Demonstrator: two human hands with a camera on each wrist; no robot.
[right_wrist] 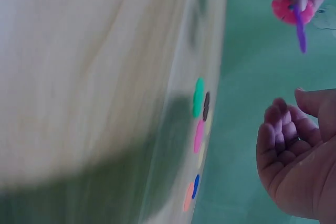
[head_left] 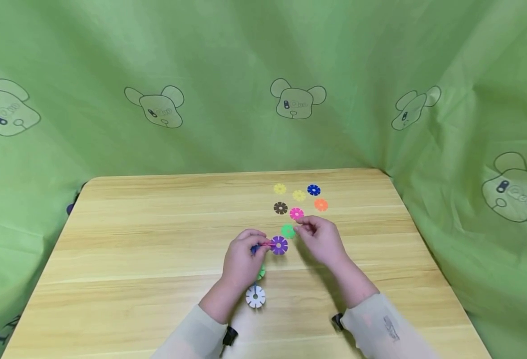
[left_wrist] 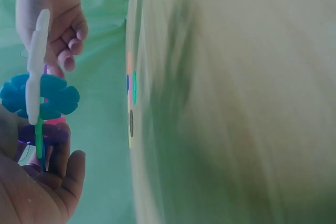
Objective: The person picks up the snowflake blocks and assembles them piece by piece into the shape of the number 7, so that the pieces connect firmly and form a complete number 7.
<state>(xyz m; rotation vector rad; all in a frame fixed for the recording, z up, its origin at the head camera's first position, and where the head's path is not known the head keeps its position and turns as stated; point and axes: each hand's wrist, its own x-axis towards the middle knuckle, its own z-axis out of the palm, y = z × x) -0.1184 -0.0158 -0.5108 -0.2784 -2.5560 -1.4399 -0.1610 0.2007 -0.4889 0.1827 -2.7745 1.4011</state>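
Observation:
My left hand (head_left: 242,259) pinches a chain of slotted plastic discs linked edge to edge, held above the table. At the chain's far end, a purple disc (head_left: 283,244) joins a pink disc (right_wrist: 282,9) beside my fingertips. Toward me hang a green disc (head_left: 261,272), a light-blue disc (left_wrist: 58,98) and, at the near end, a white disc (head_left: 250,300). Another purple disc (left_wrist: 55,134) sits close to the left palm. To the chain's right, my right hand (head_left: 323,240) hovers with loosely bent fingers, thumb apart, holding nothing.
Loose discs lie flat on the wooden table (head_left: 146,239) beyond the hands: green (head_left: 284,231), pink (head_left: 293,214), brown (head_left: 276,208), orange (head_left: 324,205), dark blue (head_left: 310,190) and two yellow ones. A green curtain (head_left: 227,60) surrounds the table's back and sides.

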